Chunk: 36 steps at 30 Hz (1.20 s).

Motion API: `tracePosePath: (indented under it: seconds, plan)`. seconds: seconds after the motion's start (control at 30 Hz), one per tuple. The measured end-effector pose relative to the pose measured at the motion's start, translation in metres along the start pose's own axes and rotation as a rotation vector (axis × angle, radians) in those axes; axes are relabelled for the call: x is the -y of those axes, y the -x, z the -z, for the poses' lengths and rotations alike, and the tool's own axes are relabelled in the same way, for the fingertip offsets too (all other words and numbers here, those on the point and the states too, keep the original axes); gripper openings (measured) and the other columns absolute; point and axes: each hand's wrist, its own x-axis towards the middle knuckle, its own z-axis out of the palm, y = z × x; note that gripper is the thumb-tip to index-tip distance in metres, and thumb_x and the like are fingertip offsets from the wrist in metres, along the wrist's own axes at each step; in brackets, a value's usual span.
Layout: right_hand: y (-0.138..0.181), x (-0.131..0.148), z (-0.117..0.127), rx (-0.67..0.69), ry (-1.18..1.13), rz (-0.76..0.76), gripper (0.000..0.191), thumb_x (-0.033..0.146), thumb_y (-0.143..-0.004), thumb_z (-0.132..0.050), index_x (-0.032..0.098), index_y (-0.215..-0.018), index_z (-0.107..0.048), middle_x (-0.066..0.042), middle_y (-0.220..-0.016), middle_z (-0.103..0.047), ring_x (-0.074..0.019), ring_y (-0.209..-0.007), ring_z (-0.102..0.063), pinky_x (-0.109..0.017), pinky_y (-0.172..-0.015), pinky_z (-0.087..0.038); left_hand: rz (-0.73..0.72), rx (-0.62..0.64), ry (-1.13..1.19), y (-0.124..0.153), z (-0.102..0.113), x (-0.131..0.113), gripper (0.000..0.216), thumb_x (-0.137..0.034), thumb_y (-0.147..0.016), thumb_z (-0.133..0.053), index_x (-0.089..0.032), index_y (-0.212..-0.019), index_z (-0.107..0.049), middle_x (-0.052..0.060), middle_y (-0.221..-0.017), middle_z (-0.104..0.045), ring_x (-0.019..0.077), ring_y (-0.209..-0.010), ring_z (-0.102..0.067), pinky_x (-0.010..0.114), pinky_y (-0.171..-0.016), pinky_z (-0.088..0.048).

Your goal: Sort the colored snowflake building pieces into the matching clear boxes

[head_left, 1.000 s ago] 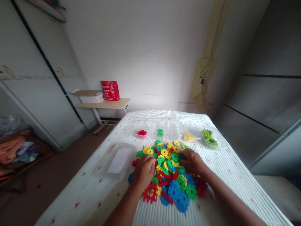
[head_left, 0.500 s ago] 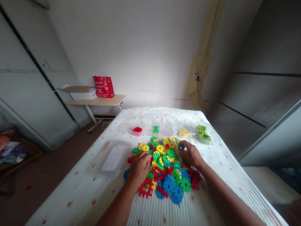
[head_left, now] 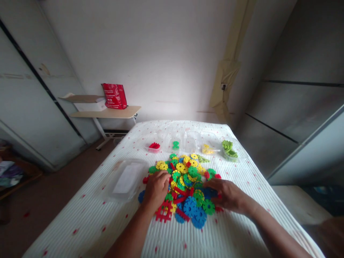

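Observation:
A mixed heap of notched plastic discs (head_left: 190,206) and bars in blue, green, yellow and red lies on the white ribbed cover. My left hand (head_left: 156,189) rests on the heap's left side, fingers curled and pressed together; whatever they hold, if anything, is hidden. Just below it is a red notched square frame (head_left: 163,211). At the heap's right side, my right hand (head_left: 228,195) has its fingers and thumb around the edges of a blue notched disc (head_left: 209,192). A green disc (head_left: 209,206) lies just under that thumb.
Clear tubs along the back hold red pieces (head_left: 154,146), green pieces (head_left: 175,145), yellow pieces (head_left: 207,148) and lime-green pieces (head_left: 229,149). A clear lid with a paper label (head_left: 126,179) lies to the left. A side table (head_left: 113,113) carries a red bag (head_left: 115,96).
My right hand has come from the heap's upper right toward me, down to the blue discs at the right side. My left hand has stayed nearly in place. The view has shifted slightly.

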Motion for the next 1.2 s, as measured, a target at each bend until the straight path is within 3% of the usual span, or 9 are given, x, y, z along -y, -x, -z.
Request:
tracePosePath:
  seconds: [0.13, 0.27, 0.57, 0.73, 1.0, 1.2]
  plan:
    - [-0.005, 0.01, -0.008, 0.02, 0.061, -0.04, 0.039, 0.02, -0.072, -0.056, 0.022, -0.11, -0.061, -0.006, -0.104, -0.065, -0.0188, -0.084, -0.06, -0.029, -0.072, -0.044, -0.005, -0.003, -0.005, 0.0, 0.001, -0.001, 0.029, -0.009, -0.082, -0.044, -0.021, -0.093, -0.068, 0.005, -0.098, -0.067, 0.0194, -0.095, -0.06, 0.035, -0.087, -0.047]
    - [-0.011, 0.018, -0.007, 0.005, -0.041, -0.075, 0.03, 0.014, -0.067, -0.054, 0.021, -0.096, -0.06, 0.0, -0.085, -0.063, -0.0131, -0.068, -0.053, -0.023, -0.059, -0.038, -0.002, -0.003, -0.002, 0.0, 0.001, -0.001, 0.03, -0.008, -0.082, -0.044, -0.021, -0.094, -0.068, 0.004, -0.1, -0.067, 0.019, -0.096, -0.06, 0.034, -0.088, -0.047]
    - [-0.023, -0.008, -0.011, -0.197, -0.379, -0.07, 0.019, 0.026, -0.071, -0.059, 0.02, -0.088, -0.057, 0.001, -0.074, -0.056, -0.0118, -0.062, -0.047, -0.023, -0.055, -0.037, -0.004, -0.001, 0.015, 0.0, 0.001, 0.0, 0.03, -0.008, -0.082, -0.043, -0.02, -0.095, -0.068, 0.006, -0.1, -0.067, 0.0196, -0.096, -0.06, 0.036, -0.088, -0.047]
    - [-0.029, -0.016, -0.006, -0.277, -0.447, -0.169, 0.019, 0.03, -0.071, -0.058, 0.02, -0.086, -0.057, 0.003, -0.065, -0.056, -0.0106, -0.053, -0.046, -0.022, -0.049, -0.037, 0.0, 0.0, 0.004, 0.0, 0.0, 0.0, 0.031, -0.007, -0.081, -0.043, -0.021, -0.094, -0.067, 0.005, -0.099, -0.067, 0.0193, -0.095, -0.06, 0.035, -0.087, -0.047]
    - [-0.03, -0.043, -0.014, -0.544, -0.209, -0.285, 0.018, 0.03, -0.074, -0.05, 0.021, -0.087, -0.058, 0.0, -0.069, -0.064, -0.0146, -0.06, -0.057, -0.025, -0.059, -0.043, -0.013, -0.019, -0.006, 0.0, -0.002, 0.002, 0.029, -0.01, -0.083, -0.043, -0.021, -0.093, -0.068, 0.005, -0.1, -0.068, 0.0196, -0.094, -0.061, 0.035, -0.086, -0.047]
    - [-0.027, -0.04, -0.01, -0.544, -0.011, -0.286, 0.027, 0.032, -0.086, -0.04, 0.023, -0.099, -0.061, -0.004, -0.086, -0.07, -0.0181, -0.073, -0.065, -0.028, -0.066, -0.046, -0.023, -0.032, -0.006, 0.0, -0.001, 0.001, 0.029, -0.012, -0.084, -0.042, -0.021, -0.092, -0.068, 0.005, -0.099, -0.068, 0.0183, -0.093, -0.061, 0.033, -0.085, -0.048]
